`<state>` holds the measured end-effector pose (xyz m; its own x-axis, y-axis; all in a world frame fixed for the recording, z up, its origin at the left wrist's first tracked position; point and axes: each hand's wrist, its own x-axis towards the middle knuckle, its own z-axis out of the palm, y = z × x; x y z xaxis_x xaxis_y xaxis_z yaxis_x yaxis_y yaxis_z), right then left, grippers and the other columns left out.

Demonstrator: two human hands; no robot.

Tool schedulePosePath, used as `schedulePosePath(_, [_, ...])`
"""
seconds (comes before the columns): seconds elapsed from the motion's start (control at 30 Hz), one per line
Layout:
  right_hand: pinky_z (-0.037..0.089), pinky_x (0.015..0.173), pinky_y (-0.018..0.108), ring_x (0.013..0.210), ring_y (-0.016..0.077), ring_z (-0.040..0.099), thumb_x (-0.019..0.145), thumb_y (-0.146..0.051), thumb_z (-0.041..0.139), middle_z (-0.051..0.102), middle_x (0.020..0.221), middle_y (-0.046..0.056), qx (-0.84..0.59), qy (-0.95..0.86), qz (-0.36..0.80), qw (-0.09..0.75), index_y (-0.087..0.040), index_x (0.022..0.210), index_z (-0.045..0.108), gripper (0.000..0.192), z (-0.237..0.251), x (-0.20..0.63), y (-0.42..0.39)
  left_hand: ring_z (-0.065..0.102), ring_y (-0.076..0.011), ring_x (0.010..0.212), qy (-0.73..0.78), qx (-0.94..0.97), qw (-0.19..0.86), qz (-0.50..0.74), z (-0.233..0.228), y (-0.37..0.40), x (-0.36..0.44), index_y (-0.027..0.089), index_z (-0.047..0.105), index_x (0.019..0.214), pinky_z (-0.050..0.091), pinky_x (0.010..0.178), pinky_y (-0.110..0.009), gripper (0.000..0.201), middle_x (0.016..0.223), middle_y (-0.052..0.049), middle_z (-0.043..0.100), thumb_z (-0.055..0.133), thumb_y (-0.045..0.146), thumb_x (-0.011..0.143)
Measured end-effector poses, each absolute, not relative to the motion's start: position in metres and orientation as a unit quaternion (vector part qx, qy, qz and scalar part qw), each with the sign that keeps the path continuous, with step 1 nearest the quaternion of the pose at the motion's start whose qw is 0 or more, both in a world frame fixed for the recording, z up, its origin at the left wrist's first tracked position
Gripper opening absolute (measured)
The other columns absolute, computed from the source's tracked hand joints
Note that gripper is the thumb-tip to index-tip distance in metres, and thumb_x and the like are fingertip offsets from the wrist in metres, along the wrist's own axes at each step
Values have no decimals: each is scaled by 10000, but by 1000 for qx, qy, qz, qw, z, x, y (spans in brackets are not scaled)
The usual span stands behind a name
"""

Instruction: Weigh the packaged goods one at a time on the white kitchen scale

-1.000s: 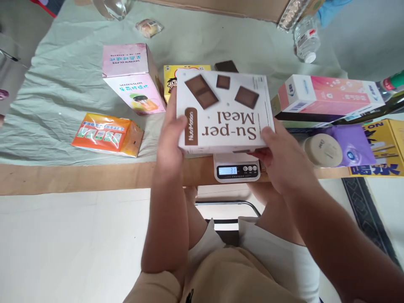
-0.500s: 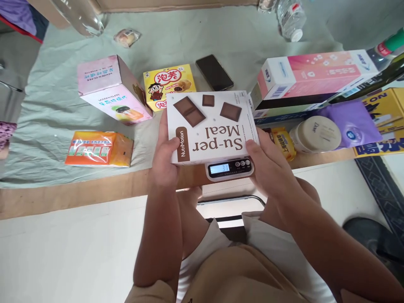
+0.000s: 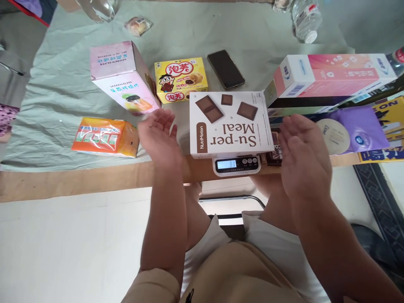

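A white "Su-per Meal" box (image 3: 232, 126) with chocolate pictures rests on a white digital scale (image 3: 236, 165), whose lit display sticks out at the near edge of the table. The box hides the rest of the scale. To the left of the box, my left hand (image 3: 160, 136) is open and holds nothing, between it and an orange packet (image 3: 105, 136). On the other side my right hand (image 3: 303, 155) is open too, palm facing inward, apart from the box. It partly covers a small dark brown package (image 3: 274, 153) and a round Dove tub (image 3: 334, 134).
Behind the box stand a yellow snack box (image 3: 181, 80), a pink carton (image 3: 113, 63) and a black phone (image 3: 225, 69). To the right are a pink-and-white carton (image 3: 334, 73) and a purple pack (image 3: 362, 130). A clear bottle (image 3: 306, 19) lies further back.
Both hands have let go of the white box and moved outward, away from its sides. The box stays on the scale. The whole view has shifted slightly.
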<state>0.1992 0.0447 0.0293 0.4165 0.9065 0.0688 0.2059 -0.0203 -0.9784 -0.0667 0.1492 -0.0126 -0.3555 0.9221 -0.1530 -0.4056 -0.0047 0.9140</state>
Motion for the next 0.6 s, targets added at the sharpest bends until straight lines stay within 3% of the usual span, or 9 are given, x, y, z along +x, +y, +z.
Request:
schedulePosePath(0.07, [310, 1493, 636, 1685, 283, 514, 1014, -472, 565, 631, 1608, -4, -644, -431, 305, 554, -439, 1394, 642, 389, 35, 205, 40, 769, -249, 1183, 488, 221, 511, 673, -19, 153, -82, 304, 660, 947, 642, 957, -383, 369, 1165, -66, 790, 644, 670, 896])
schedulePosePath(0.17, [304, 1478, 693, 1676, 326, 507, 1009, -528, 624, 605, 1601, 4, -630, -530, 238, 515, -487, 1433, 630, 425, 50, 211, 42, 757, -236, 937, 473, 228, 525, 670, -24, 157, -92, 303, 600, 857, 615, 830, -389, 364, 949, -68, 753, 628, 662, 908])
schedulePosePath(0.27, [209, 1486, 749, 1757, 411, 354, 850, -648, 837, 498, 1729, 57, -571, -695, 189, 394, -454, 1550, 582, 770, 76, 205, 68, 694, -221, 778, 468, 230, 530, 669, -20, 158, -86, 291, 549, 805, 566, 744, -390, 385, 827, -55, 699, 652, 653, 882])
schedulePosePath(0.37, [-32, 1477, 786, 1814, 519, 124, 510, -651, 1067, 423, 1816, 68, -507, -796, 206, 259, -397, 1516, 638, 1123, 95, 191, 116, 641, -203, 714, 461, 225, 537, 669, -14, 159, -75, 280, 519, 788, 524, 709, -371, 419, 778, -37, 643, 642, 674, 864])
schedulePosePath(0.4, [-26, 1459, 814, 1809, 545, 111, 445, -637, 1098, 460, 1794, 70, -495, -804, 226, 241, -380, 1461, 674, 1131, 97, 187, 133, 633, -202, 712, 458, 226, 540, 668, -11, 159, -72, 279, 513, 784, 517, 707, -368, 422, 772, -35, 629, 633, 676, 863])
schedulePosePath(0.43, [63, 1447, 839, 1797, 548, 155, 447, -635, 1102, 514, 1751, 78, -486, -802, 252, 240, -360, 1421, 688, 1093, 96, 184, 149, 627, -203, 714, 456, 226, 544, 667, -8, 159, -69, 279, 510, 779, 514, 706, -367, 419, 768, -34, 619, 623, 673, 865])
schedulePosePath(0.53, [264, 1414, 815, 1725, 491, 370, 591, -665, 1044, 618, 1629, 93, -474, -792, 304, 237, -336, 1397, 680, 943, 83, 182, 182, 594, -210, 711, 459, 205, 552, 665, 2, 158, -62, 284, 524, 745, 506, 689, -371, 373, 749, -47, 597, 595, 630, 864])
schedulePosePath(0.6, [275, 1419, 790, 1694, 466, 423, 652, -702, 998, 598, 1641, 103, -464, -815, 291, 191, -340, 1428, 668, 918, 75, 186, 190, 559, -213, 696, 466, 175, 550, 671, 11, 157, -59, 285, 543, 714, 490, 660, -377, 328, 736, -62, 593, 587, 576, 856])
